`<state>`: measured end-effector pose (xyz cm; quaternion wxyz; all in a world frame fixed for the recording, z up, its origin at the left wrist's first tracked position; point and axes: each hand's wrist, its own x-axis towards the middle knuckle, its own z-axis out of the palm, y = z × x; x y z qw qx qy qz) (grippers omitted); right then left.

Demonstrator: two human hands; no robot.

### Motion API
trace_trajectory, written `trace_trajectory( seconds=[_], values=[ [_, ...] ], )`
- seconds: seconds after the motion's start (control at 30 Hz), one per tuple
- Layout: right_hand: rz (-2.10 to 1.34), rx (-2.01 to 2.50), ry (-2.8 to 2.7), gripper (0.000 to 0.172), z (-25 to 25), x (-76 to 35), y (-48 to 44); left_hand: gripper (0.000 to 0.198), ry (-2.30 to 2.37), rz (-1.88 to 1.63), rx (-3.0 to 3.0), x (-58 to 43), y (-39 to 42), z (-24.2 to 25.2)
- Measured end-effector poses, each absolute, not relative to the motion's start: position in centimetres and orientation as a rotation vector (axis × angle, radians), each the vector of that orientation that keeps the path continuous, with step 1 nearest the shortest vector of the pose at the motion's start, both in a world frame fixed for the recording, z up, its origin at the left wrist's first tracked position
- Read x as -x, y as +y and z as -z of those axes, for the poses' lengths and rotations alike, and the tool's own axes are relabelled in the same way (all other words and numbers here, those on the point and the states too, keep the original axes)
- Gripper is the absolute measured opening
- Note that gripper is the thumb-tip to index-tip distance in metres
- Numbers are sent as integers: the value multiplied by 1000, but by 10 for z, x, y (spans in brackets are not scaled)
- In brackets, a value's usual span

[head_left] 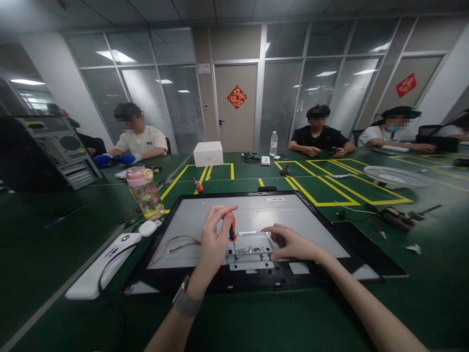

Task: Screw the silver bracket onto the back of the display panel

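1. Display panel: lies back upward on the green table, directly before the person.
2. Metal bracket: sits in position at the panel's near middle; screw-turning appears under way, though which screws are seated or remain cannot be told.
3. Left hand: grasps a near-upright screwdriver, shaft directed down at the bracket.
4. Right hand: fingertips at the bracket's right end; grip indeterminate.

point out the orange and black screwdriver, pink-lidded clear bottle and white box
Orange and black screwdriver (233, 234), head view: on the handle.
Pink-lidded clear bottle (146, 195), head view: middle of the body.
White rectangular box marked 4 (208, 155), head view: front face.
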<state>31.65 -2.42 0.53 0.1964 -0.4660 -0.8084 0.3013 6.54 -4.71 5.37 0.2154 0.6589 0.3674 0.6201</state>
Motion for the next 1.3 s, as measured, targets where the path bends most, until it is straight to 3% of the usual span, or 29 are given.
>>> trace_trajectory(
  seconds=[0.1,0.27,0.4,0.6,0.8,1.0,1.17,1.3],
  values=[
    [-842,1301,-2266,68,-5,-317,-24,29,1016,-1677,-1790,-66,-48,-54],
    [-850,1296,-2261,67,-6,-317,-25,17,1034,-1743,-1834,-67,-48,-54],
    [-856,1293,-2255,66,-6,-316,-25,28,1034,-1666,-1745,-66,-48,-54],
    [-842,1285,-2264,68,-3,-318,-23,16,1039,-1751,-1830,-65,-46,-51],
    [-829,1282,-2272,69,-1,-318,-22,28,1007,-1618,-1714,-66,-47,-50],
    [-842,1289,-2270,68,-5,-317,-24,17,1020,-1730,-1831,-65,-46,-52],
    [-842,1298,-2268,67,-5,-317,-24,26,961,-1665,-1832,-64,-46,-50],
    [-842,1286,-2267,68,-4,-318,-24,16,1017,-1749,-1846,-65,-46,-51]
  ],
)
